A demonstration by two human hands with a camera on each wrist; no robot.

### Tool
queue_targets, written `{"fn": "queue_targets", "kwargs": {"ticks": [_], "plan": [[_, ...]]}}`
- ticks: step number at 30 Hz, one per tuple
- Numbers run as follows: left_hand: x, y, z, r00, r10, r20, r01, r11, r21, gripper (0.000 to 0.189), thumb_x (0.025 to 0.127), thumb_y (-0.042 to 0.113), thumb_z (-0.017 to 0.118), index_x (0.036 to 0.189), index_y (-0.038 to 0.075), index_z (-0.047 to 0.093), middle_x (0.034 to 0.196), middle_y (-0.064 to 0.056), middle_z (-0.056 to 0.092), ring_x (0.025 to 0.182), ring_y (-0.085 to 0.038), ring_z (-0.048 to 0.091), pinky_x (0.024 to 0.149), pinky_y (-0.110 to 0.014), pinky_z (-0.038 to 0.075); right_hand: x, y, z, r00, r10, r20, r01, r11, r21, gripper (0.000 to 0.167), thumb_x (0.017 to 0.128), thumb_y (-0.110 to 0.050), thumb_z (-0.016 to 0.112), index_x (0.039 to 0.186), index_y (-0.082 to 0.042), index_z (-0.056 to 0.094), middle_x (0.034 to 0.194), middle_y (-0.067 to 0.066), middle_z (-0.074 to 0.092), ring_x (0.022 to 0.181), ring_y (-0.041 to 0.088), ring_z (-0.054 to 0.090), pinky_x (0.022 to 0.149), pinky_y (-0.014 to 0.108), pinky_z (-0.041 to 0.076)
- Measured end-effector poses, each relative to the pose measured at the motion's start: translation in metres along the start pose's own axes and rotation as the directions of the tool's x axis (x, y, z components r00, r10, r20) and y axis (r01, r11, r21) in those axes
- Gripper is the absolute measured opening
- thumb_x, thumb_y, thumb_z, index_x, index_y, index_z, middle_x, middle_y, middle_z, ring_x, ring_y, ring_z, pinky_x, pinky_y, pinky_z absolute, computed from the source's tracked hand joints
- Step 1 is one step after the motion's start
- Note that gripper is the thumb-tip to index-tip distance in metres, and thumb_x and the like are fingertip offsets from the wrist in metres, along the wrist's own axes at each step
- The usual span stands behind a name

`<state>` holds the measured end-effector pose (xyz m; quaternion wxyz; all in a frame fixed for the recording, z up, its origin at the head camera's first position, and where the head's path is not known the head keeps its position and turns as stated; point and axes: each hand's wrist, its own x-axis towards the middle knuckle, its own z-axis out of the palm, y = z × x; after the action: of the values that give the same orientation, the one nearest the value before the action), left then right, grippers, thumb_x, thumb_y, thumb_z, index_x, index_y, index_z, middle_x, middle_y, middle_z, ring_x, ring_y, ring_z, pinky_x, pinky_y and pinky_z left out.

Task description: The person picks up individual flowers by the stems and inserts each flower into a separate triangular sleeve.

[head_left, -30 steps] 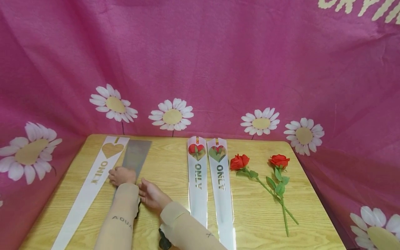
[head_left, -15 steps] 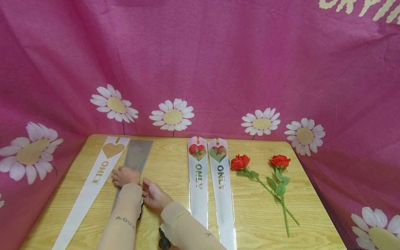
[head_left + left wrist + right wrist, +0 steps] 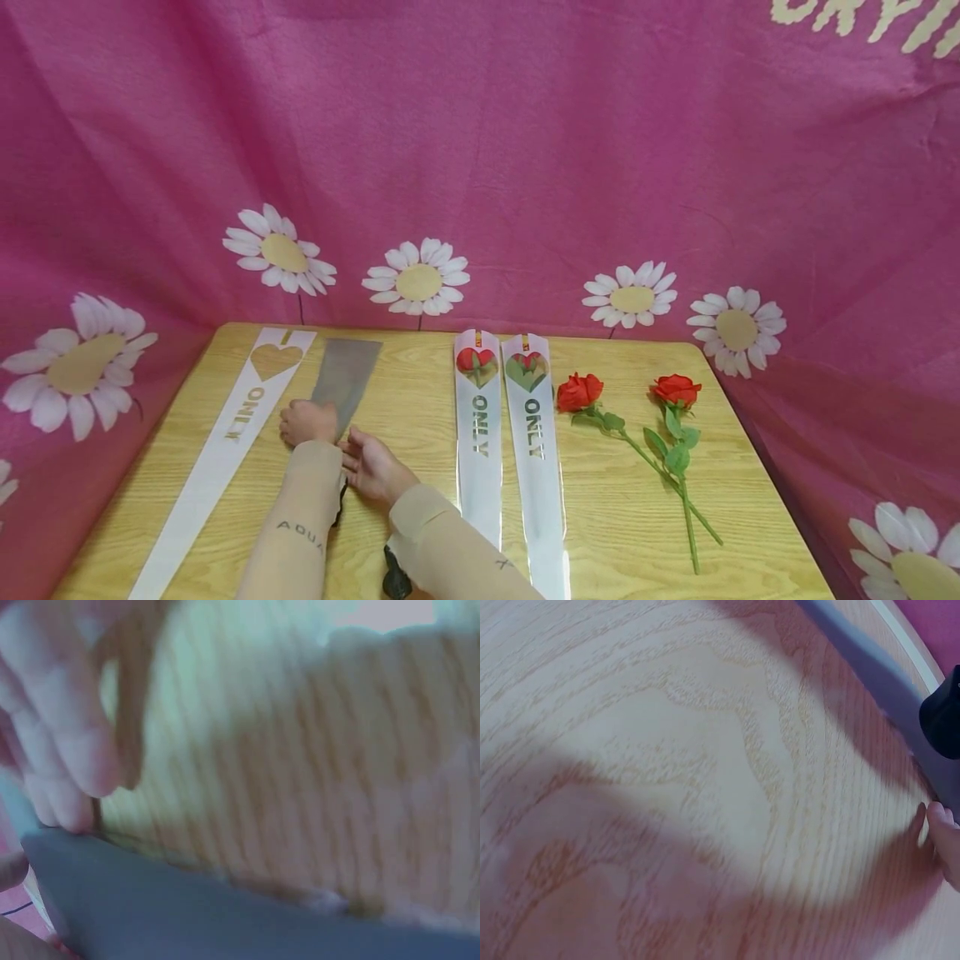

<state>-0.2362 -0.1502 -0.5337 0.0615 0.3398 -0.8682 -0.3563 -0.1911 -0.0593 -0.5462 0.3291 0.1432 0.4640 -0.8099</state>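
The wrappers [image 3: 348, 371] lie left of two loose roses [image 3: 580, 392].

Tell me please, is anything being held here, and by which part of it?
The grey sheet: the left hand appears to grip it below its wide end. Whether the right hand also holds it cannot be told.

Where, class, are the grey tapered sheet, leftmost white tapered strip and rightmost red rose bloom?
Grey tapered sheet [image 3: 345, 380]: head view, wide end.
Leftmost white tapered strip [image 3: 205, 479]: head view, middle.
Rightmost red rose bloom [image 3: 677, 389]: head view, petals.
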Motion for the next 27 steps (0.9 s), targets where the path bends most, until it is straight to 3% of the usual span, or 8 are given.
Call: {"fn": "queue_targets", "kwargs": {"ticks": [2, 4, 7, 12, 16, 19, 23, 27], "plan": [[0.001, -0.001, 0.000, 1.000, 0.016, 0.003, -0.015, 0.999, -0.051, 0.041, 0.077, 0.014, 0.050, 0.101, -0.019, 0.052, 0.103, -0.038, 0.051, 0.096, -0.053, 0.048, 0.082, -0.056, 0.039, 0.018, 0.008, -0.010, 1.000, -0.004, 0.001, 0.004, 1.000, -0.011, 0.046, 0.097, -0.034, 0.037, 0.123, 0.004, 0.040, 0.133, 0.024, 0.042, 0.123, 0.035, 0.041, 0.103, 0.045, 0.031], [0.001, -0.001, 0.001, 1.000, 0.029, 0.011, -0.028, 0.992, -0.120, 0.035, 0.076, 0.013, 0.048, 0.095, -0.016, 0.056, 0.097, -0.036, 0.056, 0.088, -0.050, 0.053, 0.076, -0.056, 0.041, 0.051, 0.026, -0.030, 0.998, -0.043, 0.053, 0.043, 0.999, -0.010, 0.052, 0.094, -0.040, 0.043, 0.120, 0.004, 0.043, 0.127, 0.023, 0.047, 0.117, 0.034, 0.047, 0.097, 0.044, 0.039], [0.003, -0.002, 0.004, 0.998, 0.056, 0.021, -0.049, 0.965, -0.257, 0.029, 0.076, 0.013, 0.050, 0.091, -0.009, 0.060, 0.093, -0.029, 0.060, 0.081, -0.043, 0.055, 0.070, -0.050, 0.042, 0.070, 0.034, -0.043, 0.996, -0.073, 0.054, 0.075, 0.997, -0.020, 0.052, 0.092, -0.040, 0.047, 0.119, 0.005, 0.047, 0.120, 0.020, 0.052, 0.110, 0.032, 0.052, 0.092, 0.045, 0.043], [0.009, 0.000, 0.012, 0.983, 0.174, 0.049, -0.133, 0.878, -0.459, 0.020, 0.077, 0.010, 0.059, 0.090, -0.005, 0.063, 0.083, -0.017, 0.065, 0.068, -0.018, 0.056, 0.061, -0.026, 0.041, 0.033, 0.005, -0.025, 0.994, -0.068, -0.088, 0.064, 0.997, -0.045, 0.032, 0.095, -0.026, 0.044, 0.112, 0.000, 0.051, 0.103, 0.008, 0.055, 0.099, 0.022, 0.054, 0.093, 0.043, 0.042], [0.011, 0.006, 0.015, 0.973, 0.208, 0.094, -0.117, 0.806, -0.580, 0.021, 0.075, 0.005, 0.061, 0.092, -0.008, 0.064, 0.083, -0.013, 0.067, 0.064, -0.004, 0.053, 0.059, -0.015, 0.040, 0.054, 0.011, -0.045, 0.988, -0.145, -0.050, 0.143, 0.989, -0.027, 0.021, 0.093, -0.024, 0.050, 0.103, -0.006, 0.053, 0.091, 0.006, 0.056, 0.085, 0.019, 0.055, 0.082, 0.042, 0.048], [0.010, 0.009, 0.015, 0.969, 0.210, 0.130, -0.087, 0.782, -0.617, 0.025, 0.074, 0.003, 0.061, 0.095, -0.010, 0.064, 0.085, -0.009, 0.066, 0.068, -0.003, 0.052, 0.063, -0.014, 0.040, 0.079, 0.019, -0.065, 0.974, -0.228, 0.010, 0.228, 0.974, 0.006, 0.023, 0.092, -0.023, 0.052, 0.107, -0.005, 0.053, 0.097, 0.011, 0.061, 0.085, 0.021, 0.059, 0.072, 0.039, 0.050], [0.007, 0.012, 0.015, 0.952, 0.236, 0.195, -0.059, 0.766, -0.640, 0.027, 0.073, 0.001, 0.060, 0.097, -0.011, 0.063, 0.090, -0.009, 0.065, 0.077, -0.007, 0.051, 0.071, -0.018, 0.040, 0.051, -0.008, -0.052, 0.958, -0.269, -0.101, 0.271, 0.962, 0.009, 0.025, 0.093, -0.012, 0.048, 0.115, -0.001, 0.050, 0.103, 0.013, 0.063, 0.087, 0.019, 0.060, 0.072, 0.031, 0.049], [0.007, 0.013, 0.014, 0.932, 0.254, 0.257, -0.025, 0.755, -0.656, 0.026, 0.073, 0.001, 0.060, 0.096, -0.008, 0.065, 0.092, -0.006, 0.063, 0.083, -0.010, 0.049, 0.076, -0.021, 0.038, 0.055, -0.022, -0.065, 0.919, -0.371, -0.132, 0.379, 0.924, 0.045, 0.022, 0.085, -0.013, 0.060, 0.105, -0.004, 0.054, 0.092, 0.008, 0.066, 0.080, 0.013, 0.062, 0.071, 0.025, 0.050]]}}
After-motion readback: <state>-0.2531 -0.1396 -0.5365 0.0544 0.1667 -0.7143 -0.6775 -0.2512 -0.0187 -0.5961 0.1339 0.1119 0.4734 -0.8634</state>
